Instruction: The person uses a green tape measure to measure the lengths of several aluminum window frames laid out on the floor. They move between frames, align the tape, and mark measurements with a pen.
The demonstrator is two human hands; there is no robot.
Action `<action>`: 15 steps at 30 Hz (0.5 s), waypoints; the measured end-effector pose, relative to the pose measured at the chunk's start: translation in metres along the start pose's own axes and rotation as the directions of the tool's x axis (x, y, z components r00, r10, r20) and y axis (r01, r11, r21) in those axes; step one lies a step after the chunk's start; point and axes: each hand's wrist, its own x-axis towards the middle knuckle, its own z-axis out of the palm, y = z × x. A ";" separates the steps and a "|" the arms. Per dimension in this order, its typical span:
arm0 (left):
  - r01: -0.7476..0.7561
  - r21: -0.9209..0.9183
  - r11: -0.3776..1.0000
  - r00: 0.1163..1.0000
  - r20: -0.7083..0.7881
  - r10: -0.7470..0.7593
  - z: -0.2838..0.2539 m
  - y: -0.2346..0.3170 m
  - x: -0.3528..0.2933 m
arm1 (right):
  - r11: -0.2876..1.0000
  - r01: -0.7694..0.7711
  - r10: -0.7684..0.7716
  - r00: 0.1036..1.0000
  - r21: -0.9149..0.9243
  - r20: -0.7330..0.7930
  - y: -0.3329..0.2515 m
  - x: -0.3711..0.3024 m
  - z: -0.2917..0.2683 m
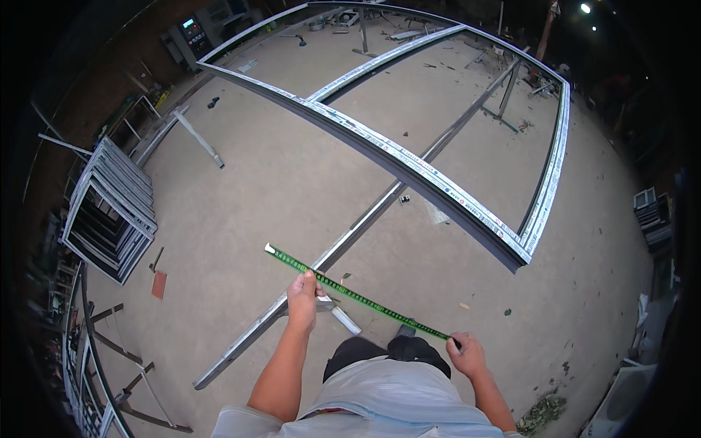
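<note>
A green tape measure (372, 303) is drawn out in front of my body, slanting down from left to right. Pinched near its free end, the blade passes through my left hand (303, 293), and a short length with the metal tip sticks out beyond the thumb. My right hand (467, 354) is wrapped round the tape's dark case, which the fingers mostly hide. Ahead of both hands, a large window frame (409, 157) with film-covered white faces and dark sides rests on a long metal beam (361, 223). The tape does not touch the frame.
A stack of smaller frames (113, 208) leans at the left, above a metal rack (120, 358). Near it lie a hammer (155, 259) and a reddish block (158, 285). A control panel (193, 33) stands far left. Dry leaves (542, 412) and a pale box-like unit (621, 401) are at lower right.
</note>
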 end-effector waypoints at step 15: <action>0.025 -0.111 0.994 0.954 0.301 0.010 0.181 0.066 0.193 | 0.982 -0.139 0.082 0.921 -0.124 -0.380 0.059 0.057 -0.152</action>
